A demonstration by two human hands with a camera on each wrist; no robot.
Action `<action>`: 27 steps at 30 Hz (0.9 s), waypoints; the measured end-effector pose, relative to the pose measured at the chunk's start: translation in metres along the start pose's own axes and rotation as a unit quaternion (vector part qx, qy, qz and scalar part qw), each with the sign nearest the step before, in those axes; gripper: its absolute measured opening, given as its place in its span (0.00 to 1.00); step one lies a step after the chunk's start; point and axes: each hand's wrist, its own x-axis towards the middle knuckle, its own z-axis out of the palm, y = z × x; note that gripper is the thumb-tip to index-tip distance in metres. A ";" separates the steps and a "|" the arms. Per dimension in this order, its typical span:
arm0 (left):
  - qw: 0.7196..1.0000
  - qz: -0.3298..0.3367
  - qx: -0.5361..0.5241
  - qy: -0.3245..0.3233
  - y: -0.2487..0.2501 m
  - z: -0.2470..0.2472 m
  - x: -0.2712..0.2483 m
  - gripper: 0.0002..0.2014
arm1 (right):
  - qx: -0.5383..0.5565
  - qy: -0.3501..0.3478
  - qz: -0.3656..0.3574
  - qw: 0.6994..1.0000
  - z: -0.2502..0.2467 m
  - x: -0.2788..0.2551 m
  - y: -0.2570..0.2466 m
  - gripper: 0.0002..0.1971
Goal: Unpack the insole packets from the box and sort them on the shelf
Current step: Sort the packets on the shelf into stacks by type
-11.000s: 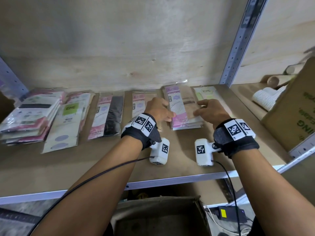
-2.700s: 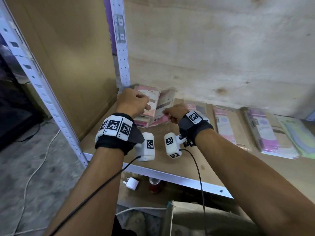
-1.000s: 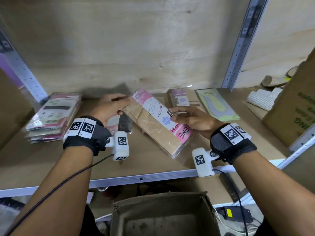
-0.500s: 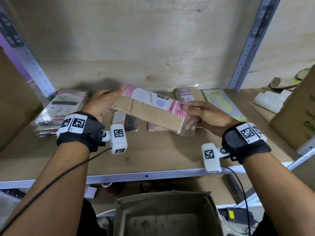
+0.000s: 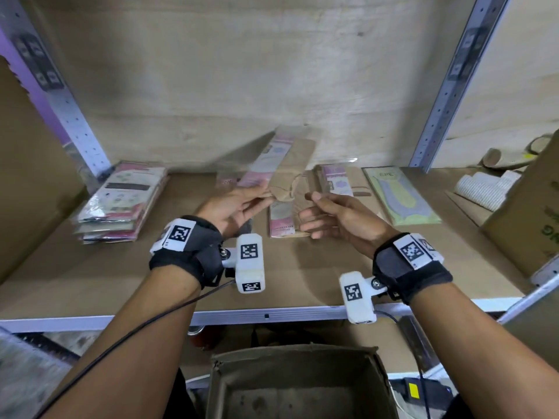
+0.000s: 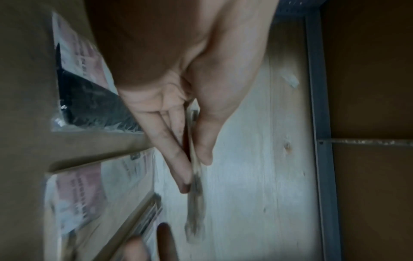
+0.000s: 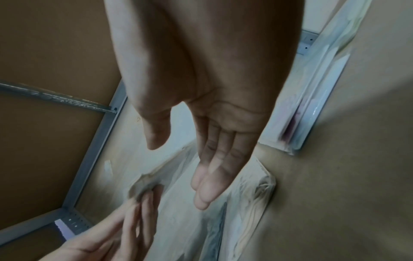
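Observation:
My left hand [image 5: 242, 204] pinches the lower end of a pink-and-tan insole packet [image 5: 284, 164] between thumb and fingers, and the packet stands tilted up over the middle of the shelf [image 5: 272, 282], blurred by motion. The left wrist view shows the packet [image 6: 195, 194] edge-on in that pinch. My right hand [image 5: 332, 210] hovers just right of the packet with straight fingers [image 7: 208, 185], holding nothing. Under the hands lies another pink-and-tan packet [image 5: 282, 222]. At the bottom, the brown cardboard box [image 5: 299, 385] stands with its top open.
A stack of packets [image 5: 121, 201] sits at the shelf's left end. A pink-and-tan pile [image 5: 341, 182] and a green packet [image 5: 396, 195] lie to the right. A large carton [image 5: 532, 207] and white rolls [image 5: 484, 189] stand beyond the right upright [image 5: 438, 110].
The packet, held level by both hands half a second ago, has swung upright in my left hand. My right hand has let go of it and opened.

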 end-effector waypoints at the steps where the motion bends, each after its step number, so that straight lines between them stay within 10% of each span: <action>1: 1.000 -0.001 0.015 -0.017 -0.004 0.005 -0.001 0.16 | 0.006 -0.003 -0.002 1.000 0.000 -0.001 -0.001 0.21; 7: 0.987 -0.004 0.147 -0.063 -0.024 0.034 -0.009 0.16 | 0.039 0.027 -0.021 0.999 -0.006 -0.003 -0.002 0.02; 18: 0.980 0.073 0.174 0.064 0.016 0.013 0.007 0.31 | -0.135 -0.117 0.026 0.984 -0.016 -0.013 0.001 0.15; 27: 0.944 0.176 0.172 0.222 0.033 -0.019 0.006 0.14 | -0.160 -0.111 0.009 0.981 -0.014 -0.006 0.004 0.17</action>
